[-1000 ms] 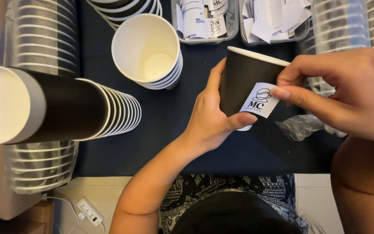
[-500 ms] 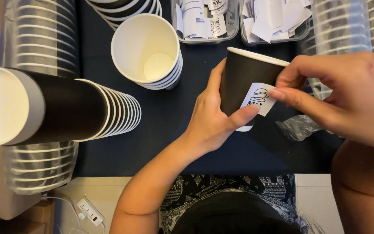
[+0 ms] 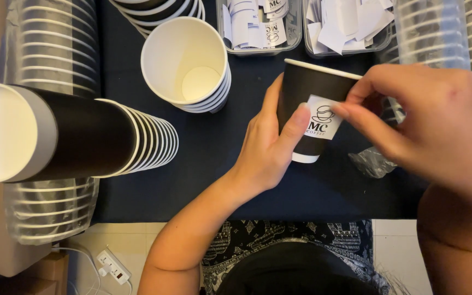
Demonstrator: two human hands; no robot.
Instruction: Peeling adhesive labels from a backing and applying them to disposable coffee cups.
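While the left hand [image 3: 266,150] wraps around a black paper cup with a white rim [image 3: 312,90], its thumb lies along the cup's front, touching the left edge of a white rectangular sticker with a dark cup emblem [image 3: 323,124]. That grip is closed on the cup, which is held tilted just above the dark blue table [image 3: 214,180], near the middle of the view. The right hand [image 3: 427,125] comes in from three o'clock; its fingertips [image 3: 341,111] pinch together at the sticker's upper right edge, pressing it to the cup wall, so this grip is closed on the sticker.

At eleven o'clock from the held cup stands a short nested stack of white-lined paper cups [image 3: 189,65], mouth up. At nine o'clock a long stack of black paper cups [image 3: 72,136] lies on its side, its white end towards the camera. Behind it, at the left edge, is a tall column of cups in clear plastic wrap [image 3: 45,49], and a similar wrapped column [image 3: 443,27] stands at two o'clock. At twelve o'clock sit two clear plastic trays of loose white stickers [image 3: 260,24]. A crumpled scrap of clear plastic [image 3: 375,162] lies on the table at four o'clock, just beside the right hand. At seven o'clock, on the pale floor, is a white power strip [image 3: 110,266].
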